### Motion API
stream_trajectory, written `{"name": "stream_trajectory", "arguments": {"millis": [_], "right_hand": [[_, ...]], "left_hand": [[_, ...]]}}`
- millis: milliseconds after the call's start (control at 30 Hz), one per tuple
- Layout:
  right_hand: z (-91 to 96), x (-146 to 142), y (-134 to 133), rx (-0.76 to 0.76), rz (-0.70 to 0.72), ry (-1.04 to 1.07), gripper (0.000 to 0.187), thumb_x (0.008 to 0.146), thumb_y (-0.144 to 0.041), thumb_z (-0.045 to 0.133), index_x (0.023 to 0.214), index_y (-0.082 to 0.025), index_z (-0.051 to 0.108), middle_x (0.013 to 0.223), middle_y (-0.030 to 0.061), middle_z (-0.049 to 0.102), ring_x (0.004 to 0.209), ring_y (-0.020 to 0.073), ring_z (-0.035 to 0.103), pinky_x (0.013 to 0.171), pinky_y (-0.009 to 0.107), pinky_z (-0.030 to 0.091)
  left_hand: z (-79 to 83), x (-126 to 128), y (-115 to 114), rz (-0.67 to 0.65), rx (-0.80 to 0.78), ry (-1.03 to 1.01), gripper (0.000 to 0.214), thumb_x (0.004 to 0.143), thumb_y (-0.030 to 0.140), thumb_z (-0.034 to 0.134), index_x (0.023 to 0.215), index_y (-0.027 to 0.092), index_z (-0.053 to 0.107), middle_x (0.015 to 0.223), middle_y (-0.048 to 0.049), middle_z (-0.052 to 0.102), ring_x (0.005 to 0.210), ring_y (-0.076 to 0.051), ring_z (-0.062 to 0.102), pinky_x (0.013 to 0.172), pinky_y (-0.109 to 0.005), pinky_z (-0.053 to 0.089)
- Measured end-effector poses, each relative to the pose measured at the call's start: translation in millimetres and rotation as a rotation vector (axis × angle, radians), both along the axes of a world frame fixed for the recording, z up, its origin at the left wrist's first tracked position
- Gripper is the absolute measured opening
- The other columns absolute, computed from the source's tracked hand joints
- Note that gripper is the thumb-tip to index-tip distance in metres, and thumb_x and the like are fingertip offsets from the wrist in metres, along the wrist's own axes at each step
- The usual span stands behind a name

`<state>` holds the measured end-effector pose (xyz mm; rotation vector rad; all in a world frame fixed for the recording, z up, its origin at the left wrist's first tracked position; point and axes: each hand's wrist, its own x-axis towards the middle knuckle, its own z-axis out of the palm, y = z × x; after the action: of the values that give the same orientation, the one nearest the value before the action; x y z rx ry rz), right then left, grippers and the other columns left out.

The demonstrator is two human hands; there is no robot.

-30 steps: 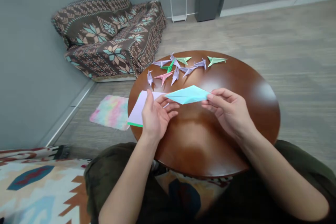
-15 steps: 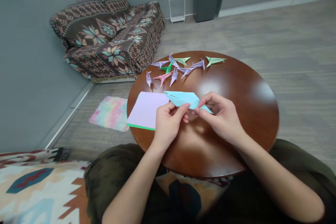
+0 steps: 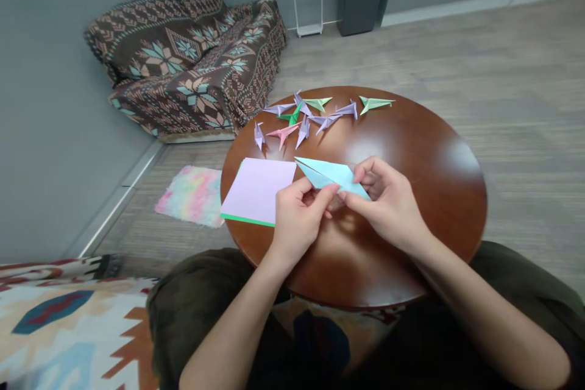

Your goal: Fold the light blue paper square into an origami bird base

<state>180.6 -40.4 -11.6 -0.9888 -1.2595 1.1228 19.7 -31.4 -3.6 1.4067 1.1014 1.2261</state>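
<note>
A light blue folded paper (image 3: 329, 174), long and pointed, is held above the round brown table (image 3: 411, 152). My left hand (image 3: 297, 219) pinches its near edge from the left, fingers closed. My right hand (image 3: 388, 204) grips the same paper from the right, thumb and fingers closed on it. A stack of square sheets (image 3: 258, 190), lilac on top with a green one beneath, lies on the table just left of my left hand.
Several small folded paper figures (image 3: 315, 113) in lilac, green and pink lie at the table's far side. A patterned sofa (image 3: 192, 55) stands at the back left. A pastel mat (image 3: 192, 195) lies on the floor left of the table.
The blue paper has been turned and brought lower and nearer. Both hands moved together to its middle; my left hand left the lilac stack.
</note>
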Motion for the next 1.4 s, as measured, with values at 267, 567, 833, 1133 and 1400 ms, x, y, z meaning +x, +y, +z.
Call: {"name": "stream_trajectory", "arguments": {"millis": [267,567,833,1133,1400], "right_hand": [[1.3,4,4,-0.09,-0.029,0.071,0.034,0.069,-0.013,0.082,0.082,-0.023,0.052,0.074,-0.0047,0.069,0.063,0.0127,0.066,0.061,0.025,0.047],[2.8,4,5,-0.107,-0.004,0.148,0.034,0.067,-0.01,0.083,0.08,-0.022,0.053,0.076,-0.0025,0.076,0.064,0.0126,0.071,0.065,0.025,0.054],[-2.9,12,10,-0.134,-0.018,0.154,0.024,0.072,-0.012,0.079,0.085,-0.021,0.061,0.072,-0.0036,0.073,0.067,0.0135,0.071,0.07,0.027,0.057],[3.8,8,6,-0.239,0.151,-0.003,0.018,0.081,-0.035,0.082,0.084,-0.02,0.072,0.074,0.0012,0.071,0.063,0.0153,0.061,0.055,0.027,0.046],[0.1,10,5,-0.207,0.293,-0.061,0.008,0.084,-0.026,0.076,0.084,-0.018,0.077,0.072,0.0003,0.07,0.059,0.0147,0.057,0.055,0.027,0.045]], "left_hand": [[7.6,-10,5,0.04,0.021,-0.015,0.025,0.086,0.032,0.08,0.071,0.015,0.069,0.06,0.0012,0.065,0.048,-0.009,0.058,0.047,-0.019,0.047],[5.3,-19,13,0.113,0.026,-0.029,0.027,0.082,0.035,0.083,0.072,0.014,0.071,0.062,-0.0004,0.068,0.049,-0.01,0.059,0.046,-0.019,0.047],[12.9,-45,24,0.08,0.023,0.014,0.025,0.084,0.033,0.081,0.071,0.015,0.069,0.059,0.0006,0.065,0.047,-0.009,0.057,0.048,-0.02,0.046],[12.9,-29,14,-0.289,-0.161,0.121,0.022,0.087,0.033,0.078,0.078,0.015,0.068,0.064,0.0019,0.063,0.047,-0.009,0.057,0.048,-0.021,0.044],[10.5,-22,14,-0.167,-0.148,-0.038,0.023,0.079,0.031,0.083,0.073,0.016,0.067,0.059,0.0034,0.061,0.048,-0.008,0.055,0.048,-0.02,0.047]]}}
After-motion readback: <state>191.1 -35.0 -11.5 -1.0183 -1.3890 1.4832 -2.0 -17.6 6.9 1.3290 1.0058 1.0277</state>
